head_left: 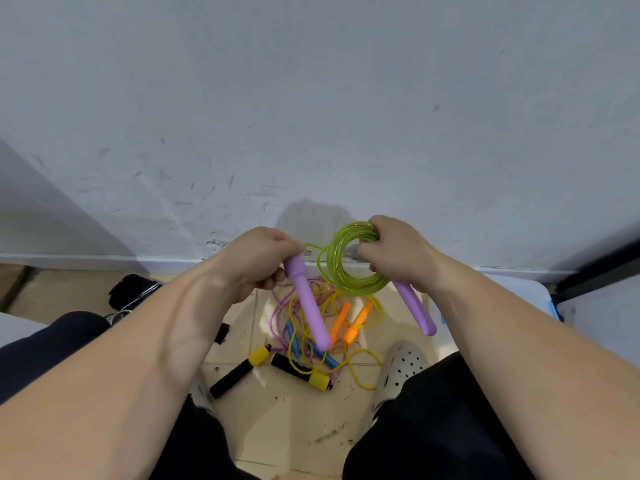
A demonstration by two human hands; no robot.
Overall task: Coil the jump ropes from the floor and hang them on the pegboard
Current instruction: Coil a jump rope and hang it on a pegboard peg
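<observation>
Green rope [332,271] hangs coiled just right of frame centre, the grip of the right hand [398,254] curled round the loops and 1 purple handle [414,308]. Left hand [263,258] clasps the other handle [308,299] — long axis slanting down-right, a short strand bridging rightward to the coil.

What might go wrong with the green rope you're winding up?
The green plastic cord coil is held only at one side by the right hand; a looser grip may let loops spring apart. The long purple plastic handle in the left hand hangs over the tangled ropes on the floor and might snag them.
</observation>
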